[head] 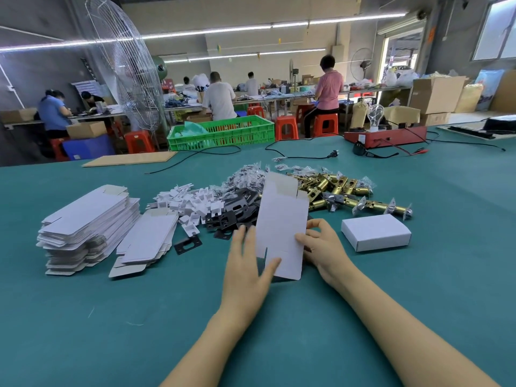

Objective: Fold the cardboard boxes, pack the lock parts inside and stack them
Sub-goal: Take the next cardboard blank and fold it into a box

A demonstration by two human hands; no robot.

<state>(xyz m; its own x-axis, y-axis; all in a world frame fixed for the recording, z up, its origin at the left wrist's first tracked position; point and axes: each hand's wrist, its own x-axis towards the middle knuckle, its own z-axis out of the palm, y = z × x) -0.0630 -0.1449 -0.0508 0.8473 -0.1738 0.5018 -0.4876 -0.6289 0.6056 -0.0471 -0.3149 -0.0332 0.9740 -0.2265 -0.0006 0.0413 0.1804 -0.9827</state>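
Observation:
A flat white cardboard box blank (282, 222) stands tilted over the green table, held between both hands. My left hand (248, 263) holds its lower left edge, thumb on the front face. My right hand (321, 244) pinches its right edge. A folded, closed white box (377, 231) lies to the right. Behind the blank lie brass latch bolts (343, 191), black strike plates (237, 210), white plastic pieces (192, 202) and small bags of screws (248, 174). A tall stack of flat blanks (86, 224) and a smaller stack (148, 241) sit at the left.
One black plate (187, 243) lies loose beside the smaller stack. A cardboard sheet (131, 158), a green crate (223, 132), black cables (301, 155) and a red device (385, 135) stand at the far table edge. People work at benches behind.

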